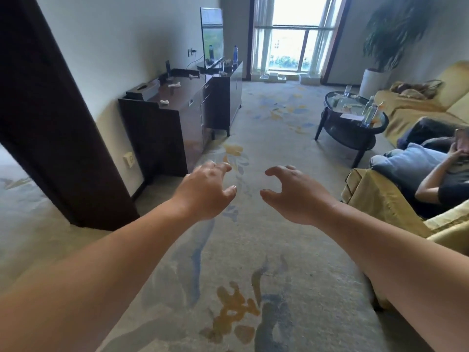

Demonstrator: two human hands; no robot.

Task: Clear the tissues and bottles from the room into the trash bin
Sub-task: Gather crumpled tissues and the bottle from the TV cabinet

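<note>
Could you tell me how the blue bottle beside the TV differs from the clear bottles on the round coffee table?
The blue bottle is tinted blue; the clear bottles are see-through. The blue bottle stands alone on the dark cabinet by the TV; the clear bottles cluster at the glass edge of the round coffee table, near the sofa. All stand upright. Both hands, left hand and right hand, are empty.

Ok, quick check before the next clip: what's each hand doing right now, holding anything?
Left hand: open, fingers loosely curled, holding nothing.
Right hand: open, fingers curled, holding nothing.
</note>
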